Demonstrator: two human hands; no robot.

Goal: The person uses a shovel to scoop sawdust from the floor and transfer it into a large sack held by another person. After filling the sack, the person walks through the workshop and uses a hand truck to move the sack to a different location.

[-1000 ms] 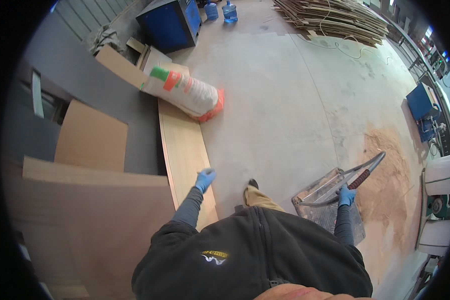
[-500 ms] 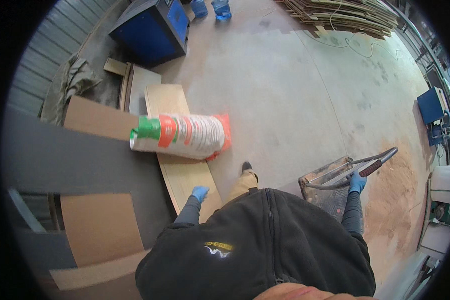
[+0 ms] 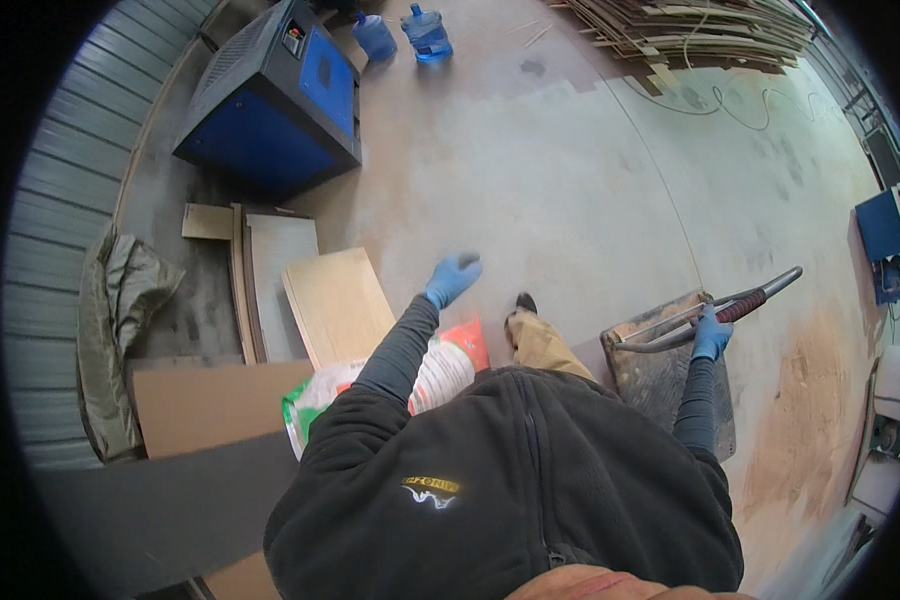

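My right hand [image 3: 711, 335], in a blue glove, grips the metal handle [image 3: 715, 311] of a flat hand cart whose worn deck [image 3: 660, 375] trails beside me on the right. My left hand [image 3: 451, 277], also in a blue glove, is raised in front of me with nothing in it, fingers loosely apart. Below my left arm lies a white sack with red and green ends [image 3: 440, 370], partly hidden by my sleeve and dark jacket. A light wooden board [image 3: 338, 303] lies flat on the floor left of the sack.
A blue machine cabinet [image 3: 275, 100] stands ahead on the left with two blue water jugs [image 3: 402, 33] behind it. Flat boards [image 3: 278, 265] and cardboard [image 3: 205, 405] lie by the corrugated wall. A pile of thin wood sheets [image 3: 690, 30] sits at the far right.
I have walked forward and turned: the sack and board slid from ahead to under my left arm. My left hand lifted off the board. The right hand kept hold of the cart handle.
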